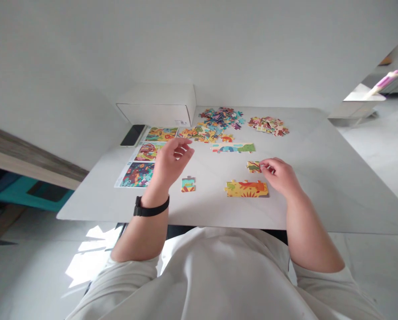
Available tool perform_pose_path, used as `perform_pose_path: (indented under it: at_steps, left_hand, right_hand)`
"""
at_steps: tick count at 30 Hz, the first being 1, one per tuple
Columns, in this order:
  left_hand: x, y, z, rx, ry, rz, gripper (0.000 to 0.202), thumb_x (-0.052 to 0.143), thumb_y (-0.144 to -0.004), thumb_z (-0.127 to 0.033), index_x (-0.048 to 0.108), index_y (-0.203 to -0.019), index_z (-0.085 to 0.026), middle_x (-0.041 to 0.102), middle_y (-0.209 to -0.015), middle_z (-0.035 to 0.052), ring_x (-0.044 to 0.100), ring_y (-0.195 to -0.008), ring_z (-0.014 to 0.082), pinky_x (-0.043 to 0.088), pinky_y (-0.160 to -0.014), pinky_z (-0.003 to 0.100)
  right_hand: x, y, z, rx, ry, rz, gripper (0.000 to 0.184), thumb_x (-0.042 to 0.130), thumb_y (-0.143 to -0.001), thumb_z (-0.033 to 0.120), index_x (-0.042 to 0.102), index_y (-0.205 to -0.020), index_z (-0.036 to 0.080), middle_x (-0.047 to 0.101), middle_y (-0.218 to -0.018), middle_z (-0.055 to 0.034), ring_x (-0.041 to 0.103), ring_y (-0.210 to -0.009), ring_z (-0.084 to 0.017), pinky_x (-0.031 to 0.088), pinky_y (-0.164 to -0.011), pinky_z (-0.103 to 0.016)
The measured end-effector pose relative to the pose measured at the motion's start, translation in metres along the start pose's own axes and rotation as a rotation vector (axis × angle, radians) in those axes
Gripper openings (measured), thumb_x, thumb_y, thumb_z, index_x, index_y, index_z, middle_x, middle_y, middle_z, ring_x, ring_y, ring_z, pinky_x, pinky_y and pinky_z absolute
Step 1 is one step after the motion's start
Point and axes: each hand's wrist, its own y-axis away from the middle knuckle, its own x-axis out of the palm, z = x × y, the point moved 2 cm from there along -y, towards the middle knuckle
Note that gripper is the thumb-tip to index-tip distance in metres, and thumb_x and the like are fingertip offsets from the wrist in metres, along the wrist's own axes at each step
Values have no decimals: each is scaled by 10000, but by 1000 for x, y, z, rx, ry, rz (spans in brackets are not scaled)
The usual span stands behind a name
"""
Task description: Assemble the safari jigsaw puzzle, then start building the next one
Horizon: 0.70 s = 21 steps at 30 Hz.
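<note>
My right hand pinches the right edge of a jigsaw puzzle piece with green and yellow stripes, at or just above the table. Below it lies a joined yellow and orange puzzle strip. Farther back is another joined strip with a blue shape and green at its right end. My left hand hovers over the right side of a picture sheet, fingers loosely curled and thumb apart, with nothing visible in them. A single puzzle piece with teal and green rests to its lower right.
Loose puzzle pieces form a yellow-orange pile, a blue pile and a pinkish pile toward the back of the table. A white box stands against the wall, with a phone in front of its left end.
</note>
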Motion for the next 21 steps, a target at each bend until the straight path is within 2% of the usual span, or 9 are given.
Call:
perform_pose_path:
  at_steps: [2, 5, 7, 9, 14, 21]
  left_hand:
    - [-12, 14, 16, 28, -109, 138, 251, 705, -962, -397, 746, -1141, -226, 744, -1010, 52, 710, -861, 180, 601, -814, 320]
    - [-17, 42, 43, 64, -306, 370, 266, 702, -966, -461, 762, -1085, -230, 753, -1060, 84, 724, -969, 244, 594, -943, 414]
    - [-16, 59, 57, 75, -371, 463, 294, 691, -973, -469, 772, -1142, -243, 754, -1126, 95, 723, -1062, 280, 577, -1002, 454]
    - [-15, 69, 64, 87, -413, 495, 338, 688, -984, -471, 771, -1230, -255, 744, -1190, 101, 713, -1129, 297, 555, -1046, 475]
    - [-4, 73, 50, 148, -440, 569, 346, 712, -990, -456, 773, -1269, -260, 739, -1241, 101, 701, -1175, 298, 523, -1071, 464]
    - [14, 60, 33, 225, -474, 658, 307, 729, -974, -435, 780, -1227, -269, 758, -1224, 89, 716, -1172, 281, 491, -1075, 437]
  right_hand:
    - [0, 1, 1, -15, 1, 15, 206, 628, -991, 339, 787, -1062, 229, 769, -1007, -90, 670, -739, -210, 570, -759, -372]
    - [0, 2, 2, -29, 1, 35, 218, 616, -1001, 337, 790, -1084, 236, 782, -1030, -91, 685, -765, -219, 579, -780, -381]
    - [1, 2, 2, -32, -3, 45, 226, 613, -998, 332, 797, -1091, 241, 790, -1047, -92, 690, -771, -222, 584, -785, -385]
    - [3, 1, 2, -27, -9, 55, 232, 611, -993, 332, 803, -1087, 243, 797, -1063, -92, 690, -769, -222, 585, -780, -386]
    - [7, 0, -1, -9, -14, 82, 237, 618, -978, 355, 805, -1068, 240, 804, -1051, -90, 685, -749, -219, 587, -771, -393]
    - [10, 0, -10, -31, -9, 94, 245, 615, -976, 373, 805, -1075, 254, 812, -1038, -86, 696, -735, -227, 596, -777, -416]
